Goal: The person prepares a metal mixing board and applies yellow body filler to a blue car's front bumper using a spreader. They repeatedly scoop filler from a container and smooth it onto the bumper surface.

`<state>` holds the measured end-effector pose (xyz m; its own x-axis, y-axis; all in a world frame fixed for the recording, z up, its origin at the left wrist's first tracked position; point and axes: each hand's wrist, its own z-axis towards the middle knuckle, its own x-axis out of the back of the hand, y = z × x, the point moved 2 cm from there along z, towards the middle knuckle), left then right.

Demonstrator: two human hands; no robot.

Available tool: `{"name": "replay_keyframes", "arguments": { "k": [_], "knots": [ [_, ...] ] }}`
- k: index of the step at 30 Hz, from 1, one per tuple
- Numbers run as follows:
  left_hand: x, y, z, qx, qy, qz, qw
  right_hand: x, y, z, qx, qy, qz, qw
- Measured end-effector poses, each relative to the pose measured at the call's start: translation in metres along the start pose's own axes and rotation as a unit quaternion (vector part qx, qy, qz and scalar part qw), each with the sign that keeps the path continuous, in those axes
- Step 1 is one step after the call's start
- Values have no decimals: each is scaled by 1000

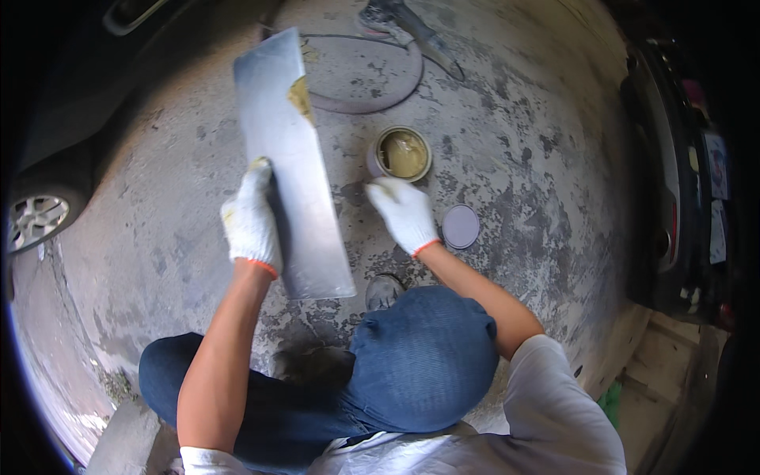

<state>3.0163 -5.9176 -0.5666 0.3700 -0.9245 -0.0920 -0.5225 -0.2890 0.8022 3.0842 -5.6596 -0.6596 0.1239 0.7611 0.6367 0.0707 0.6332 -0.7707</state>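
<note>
My left hand (253, 218), in a white knit glove with an orange cuff, is closed on the left long edge of a long, flat metal sheet (297, 182). A yellowish putty smear (299, 96) sticks to the sheet's right edge near its far end. My right hand (400, 212), gloved the same way, is curled at the near side of an open round can (372, 162). Its fingertips are partly hidden, and whether they touch the can I cannot tell. Yellowish putty (404, 153) lies inside the can. A round, pale lid (461, 226) rests on the floor right of my right hand.
A dark power tool (412, 32) and its grey hose (380, 101) lie on the worn concrete floor (514, 150) beyond the can. A car wheel (39, 218) stands at left, a dark vehicle's end (665, 182) at right. My jeans-clad knee (427, 356) is close below my hands.
</note>
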Motion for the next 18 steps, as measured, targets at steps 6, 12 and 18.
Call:
{"name": "replay_keyframes", "arguments": {
  "k": [6, 12, 18],
  "knots": [
    [6, 0, 13, -7, 23, 64, 998, 82, 153, -57, -375, -7, -304, 876],
    [3, 6, 11, -28, 53, 109, 992, 85, 144, -37, -457, 10, -294, 840],
    [-5, 6, 10, 1, 59, 118, 991, 62, 42, 81, -122, -43, -293, 947]
  ]
}}
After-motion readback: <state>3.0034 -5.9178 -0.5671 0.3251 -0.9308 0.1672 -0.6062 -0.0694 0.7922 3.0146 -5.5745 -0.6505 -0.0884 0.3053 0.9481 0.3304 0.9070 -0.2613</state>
